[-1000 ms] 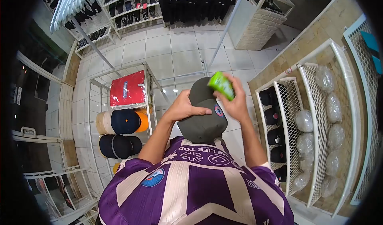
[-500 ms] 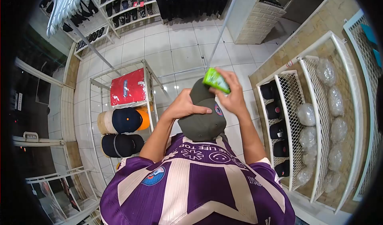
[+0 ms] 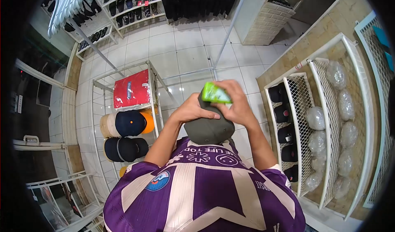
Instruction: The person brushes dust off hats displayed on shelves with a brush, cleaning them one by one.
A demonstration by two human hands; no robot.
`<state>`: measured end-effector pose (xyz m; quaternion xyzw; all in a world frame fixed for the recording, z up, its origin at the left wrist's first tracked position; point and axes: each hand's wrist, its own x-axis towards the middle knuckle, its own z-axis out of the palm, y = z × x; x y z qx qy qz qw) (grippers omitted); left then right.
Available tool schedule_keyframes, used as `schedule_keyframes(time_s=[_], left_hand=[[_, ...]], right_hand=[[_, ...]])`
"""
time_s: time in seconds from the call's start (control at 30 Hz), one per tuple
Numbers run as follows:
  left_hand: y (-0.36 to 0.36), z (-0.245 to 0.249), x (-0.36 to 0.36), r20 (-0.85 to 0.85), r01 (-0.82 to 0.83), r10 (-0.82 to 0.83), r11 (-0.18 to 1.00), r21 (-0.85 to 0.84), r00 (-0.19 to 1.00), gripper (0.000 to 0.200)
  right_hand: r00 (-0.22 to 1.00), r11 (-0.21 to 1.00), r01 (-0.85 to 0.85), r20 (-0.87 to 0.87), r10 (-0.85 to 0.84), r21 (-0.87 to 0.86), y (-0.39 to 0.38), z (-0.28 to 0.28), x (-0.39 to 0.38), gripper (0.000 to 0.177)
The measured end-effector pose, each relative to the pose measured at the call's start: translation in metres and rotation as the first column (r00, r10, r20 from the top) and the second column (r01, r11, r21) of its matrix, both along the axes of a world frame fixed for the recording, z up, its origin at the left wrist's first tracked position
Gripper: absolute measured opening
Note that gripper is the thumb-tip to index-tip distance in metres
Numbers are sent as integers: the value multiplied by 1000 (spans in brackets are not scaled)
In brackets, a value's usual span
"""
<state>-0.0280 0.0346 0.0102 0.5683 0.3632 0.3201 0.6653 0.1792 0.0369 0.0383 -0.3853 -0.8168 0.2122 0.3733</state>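
We have shifted the green pack [image 3: 214, 94] leftward over the front of the grey cap [image 3: 209, 130], seemingly bringing our work nearer its middle, our right hand [image 3: 236, 103] pinching the pack between thumb and fingers, our left hand [image 3: 191, 110] clasping the cap's left side, thumb flat, other fingertips hidden.

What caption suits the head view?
Left hand grips a grey cap; right hand holds a green pack over the cap's brim.

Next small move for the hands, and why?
Probably a short, light pass of the green item over the grey cap: the right hand holds it there, contact unclear, while the left hand grips the cap.
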Motion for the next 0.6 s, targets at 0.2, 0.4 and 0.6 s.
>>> schedule_keyframes(time_s=[0.2, 0.4, 0.6], left_hand=[[-1, -6, -9, 70, -2, 4, 1000, -31, 998, 51], [-1, -9, -8, 62, -149, 168, 961, -234, 984, 40], [-2, 16, -17, 204, -159, 188, 976, -148, 961, 30]], right_hand=[[919, 933, 344, -167, -357, -101, 26, -33, 15, 59], [899, 966, 241, -353, -259, -95, 15, -41, 3, 60], [743, 973, 153, -629, -228, -172, 2, -31, 7, 64]])
